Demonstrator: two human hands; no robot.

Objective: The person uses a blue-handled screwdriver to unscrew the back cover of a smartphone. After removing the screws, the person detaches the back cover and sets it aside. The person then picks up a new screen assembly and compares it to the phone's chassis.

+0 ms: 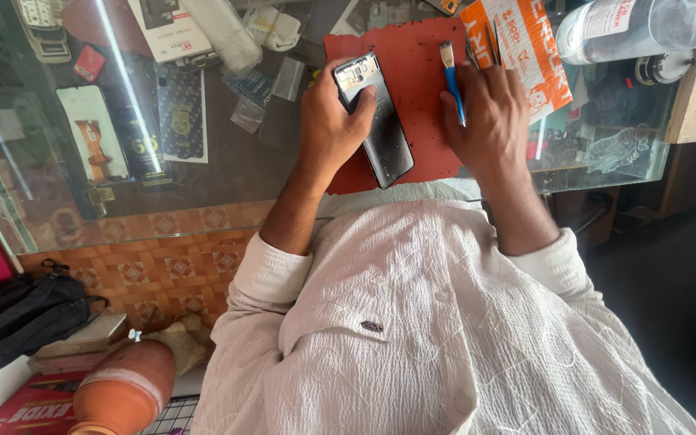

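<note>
A black phone [387, 141] with its back cover off lies on a red work mat [419, 80] on the glass counter. My left hand [333, 121] rests on the phone, fingers curled over its upper part and pressing it to the mat. My right hand [489, 113] lies on the mat's right side, holding a blue-handled tool [452, 76] with a metal tip that points away from me. The tool is beside the phone, not touching it.
An orange printed packet [529, 48] and a clear plastic bottle [646, 28] lie at the back right. Phone boxes, small plastic bags [287, 79] and spare parts show on and under the glass counter [227, 161]. A black bag [22, 314] and a clay pot [126, 391] sit on the floor left.
</note>
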